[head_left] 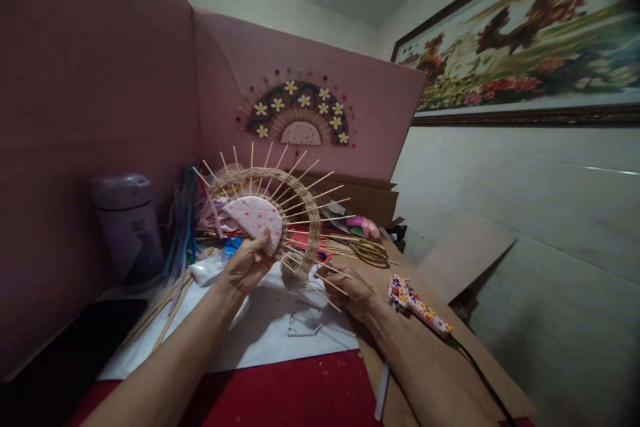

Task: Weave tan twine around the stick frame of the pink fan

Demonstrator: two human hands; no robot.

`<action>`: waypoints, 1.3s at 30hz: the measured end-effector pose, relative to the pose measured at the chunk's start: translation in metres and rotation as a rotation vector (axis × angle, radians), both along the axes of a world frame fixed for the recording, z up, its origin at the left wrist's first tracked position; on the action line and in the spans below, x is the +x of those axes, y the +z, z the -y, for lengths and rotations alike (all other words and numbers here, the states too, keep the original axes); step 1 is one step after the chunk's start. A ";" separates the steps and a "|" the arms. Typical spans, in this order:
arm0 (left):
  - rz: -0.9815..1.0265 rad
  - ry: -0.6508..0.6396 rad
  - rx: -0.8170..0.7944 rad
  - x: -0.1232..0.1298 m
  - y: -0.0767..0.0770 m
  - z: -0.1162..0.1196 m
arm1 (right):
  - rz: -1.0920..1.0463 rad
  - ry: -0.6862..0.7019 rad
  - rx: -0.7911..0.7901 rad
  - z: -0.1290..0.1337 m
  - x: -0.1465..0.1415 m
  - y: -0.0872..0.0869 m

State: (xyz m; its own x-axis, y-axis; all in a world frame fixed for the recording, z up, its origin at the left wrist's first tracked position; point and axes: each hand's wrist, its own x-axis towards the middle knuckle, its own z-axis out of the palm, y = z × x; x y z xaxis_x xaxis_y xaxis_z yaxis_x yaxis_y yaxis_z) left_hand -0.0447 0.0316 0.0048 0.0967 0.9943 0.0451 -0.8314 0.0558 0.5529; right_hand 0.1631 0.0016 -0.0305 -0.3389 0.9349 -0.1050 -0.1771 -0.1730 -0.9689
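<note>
A half-round woven fan (311, 213) hangs tilted above the table, its thin wooden sticks spreading out from a pale pink dotted half-disc (255, 217). My left hand (249, 261) grips that half-disc, thumb pressed on its front face. At the lower right end of the weave is my right hand (350, 288), fingers curled in among the last sticks. Tan woven cord (293, 270) shows near there, below the band. What the right fingertips pinch is partly hidden behind the sticks.
A flower-patterned glue gun (420, 310) with a black cord lies at right. Scissors (367, 251), loose sticks (167, 310) and eyeglasses (305, 320) lie about. A lilac thermos (127, 230) stands left. A finished-looking flowered fan (300, 107) hangs on the pink board (370, 107).
</note>
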 end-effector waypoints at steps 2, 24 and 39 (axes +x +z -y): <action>0.008 0.013 -0.013 -0.001 0.001 -0.001 | -0.004 0.014 0.009 0.001 0.000 0.001; -0.020 0.044 -0.030 -0.010 0.004 -0.004 | 0.077 -0.127 0.001 -0.005 0.003 -0.002; 0.017 0.115 -0.012 -0.010 0.005 -0.005 | 0.200 -0.418 0.218 -0.012 0.000 -0.009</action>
